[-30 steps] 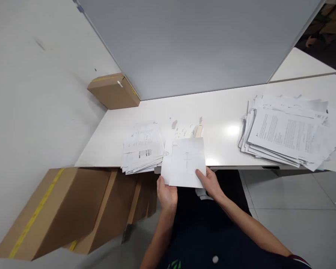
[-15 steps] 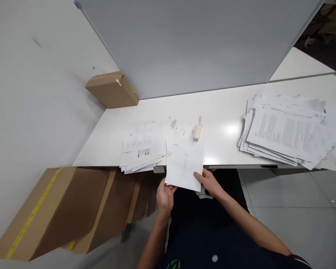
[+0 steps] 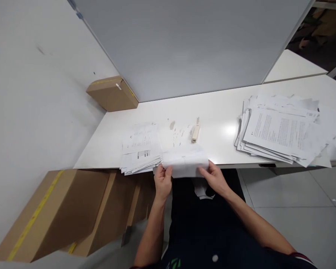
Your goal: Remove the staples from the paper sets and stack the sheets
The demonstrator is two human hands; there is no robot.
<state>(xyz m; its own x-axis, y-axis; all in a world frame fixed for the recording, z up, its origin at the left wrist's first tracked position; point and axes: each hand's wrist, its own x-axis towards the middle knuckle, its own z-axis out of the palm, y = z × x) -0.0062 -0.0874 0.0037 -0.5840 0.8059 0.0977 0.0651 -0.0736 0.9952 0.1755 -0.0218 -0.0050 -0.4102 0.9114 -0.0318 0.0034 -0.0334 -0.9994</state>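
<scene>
- The left hand (image 3: 162, 183) pinches the left end of the white paper (image 3: 184, 164) between thumb and fingers, and the right hand (image 3: 215, 180) grips its right end, thumb on top
- The paper hangs at the near edge of the white table (image 3: 221, 116), partly over the tabletop and partly past it toward the person's body; whether it is one sheet or several, I cannot tell
- It looks bowed between the two grips, so a crease could form if the ends are pushed toward each other or the near edge is pressed against the table's rim
- If it is more than one sheet, a loose pinch at either end could let the layers slide out of line, and one could drop past the edge to the floor (image 3: 291, 224)
- Its left end comes right beside the left paper pile (image 3: 141, 149), whose sheets fan unevenly near the table's edge; a sideways brush from the left hand could catch those sheets and drag some off
- The pale stapler-like object (image 3: 195, 133) lies just beyond the paper, and a forward push could bump it
- The right paper pile (image 3: 280, 130) is well apart but ragged, with corners overhanging the rim, so a swing of the right elbow might knock sheets loose
</scene>
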